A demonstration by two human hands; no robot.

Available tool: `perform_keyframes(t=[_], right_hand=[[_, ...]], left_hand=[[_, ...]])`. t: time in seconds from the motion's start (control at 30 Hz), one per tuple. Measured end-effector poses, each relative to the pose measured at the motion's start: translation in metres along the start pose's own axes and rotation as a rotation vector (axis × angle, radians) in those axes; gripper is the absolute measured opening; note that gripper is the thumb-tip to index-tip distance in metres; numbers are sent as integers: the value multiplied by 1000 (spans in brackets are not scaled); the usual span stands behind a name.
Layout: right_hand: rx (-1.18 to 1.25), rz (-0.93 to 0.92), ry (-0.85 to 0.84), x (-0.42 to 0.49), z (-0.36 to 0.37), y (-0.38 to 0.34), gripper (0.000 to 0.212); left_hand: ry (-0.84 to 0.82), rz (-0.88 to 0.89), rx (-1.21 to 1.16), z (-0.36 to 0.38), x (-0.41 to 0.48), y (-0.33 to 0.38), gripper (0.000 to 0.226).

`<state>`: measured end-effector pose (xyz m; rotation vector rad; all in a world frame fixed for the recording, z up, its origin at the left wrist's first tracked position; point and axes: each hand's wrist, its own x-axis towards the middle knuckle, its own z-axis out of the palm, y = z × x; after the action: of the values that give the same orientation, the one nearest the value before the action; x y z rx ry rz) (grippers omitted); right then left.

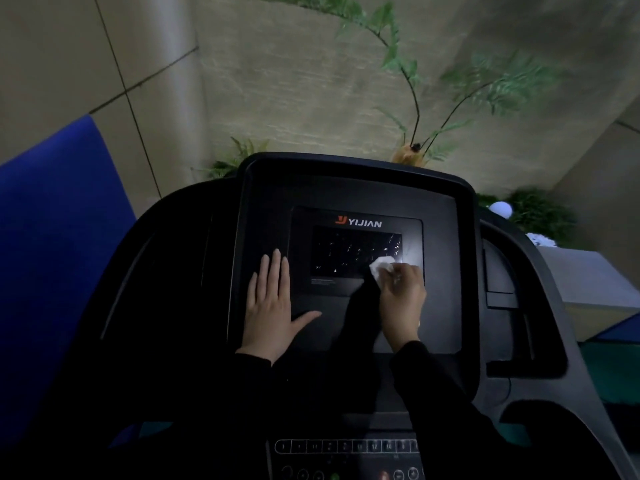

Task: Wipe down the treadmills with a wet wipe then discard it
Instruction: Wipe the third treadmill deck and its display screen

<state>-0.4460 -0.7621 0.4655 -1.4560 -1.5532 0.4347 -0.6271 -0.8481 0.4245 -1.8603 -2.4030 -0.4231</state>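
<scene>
A black treadmill console (pixel 349 192) fills the middle of the head view, with a dark screen (pixel 353 249) under a YIJIAN logo. The screen shows wet streaks. My right hand (pixel 403 296) is closed on a crumpled white wet wipe (pixel 381 266) and presses it against the screen's lower right corner. My left hand (pixel 272 306) lies flat on the console panel to the left of the screen, fingers spread, holding nothing. Both arms wear black sleeves.
A row of number buttons (pixel 346 446) sits on the lower panel near the bottom edge. The treadmill's right handrail (pixel 540 306) curves down the right side. A blue pad (pixel 59 237) stands at left. Green ferns (pixel 485 81) hang against the wall behind the console.
</scene>
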Motion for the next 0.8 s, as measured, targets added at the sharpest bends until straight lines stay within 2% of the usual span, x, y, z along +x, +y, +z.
perform_keyframes(t=[0.17, 0.37, 0.43, 0.57, 0.63, 0.8], right_hand=[[14, -85, -98, -2, 38, -12, 6], [23, -404, -259, -27, 63, -23, 6], [26, -387, -237, -22, 55, -14, 7], [48, -135, -31, 4, 45, -6, 5], [41, -88, -26, 12, 53, -14, 5], [52, -338, -174, 0, 82, -40, 2]], left_hand=[[2, -10, 30, 3, 2, 1, 106], [38, -7, 18, 5, 2, -1, 105], [37, -8, 20, 5, 2, 0, 105], [27, -2, 13, 4, 2, 0, 106], [27, -5, 20, 4, 2, 0, 107], [34, -13, 20, 3, 2, 0, 105]])
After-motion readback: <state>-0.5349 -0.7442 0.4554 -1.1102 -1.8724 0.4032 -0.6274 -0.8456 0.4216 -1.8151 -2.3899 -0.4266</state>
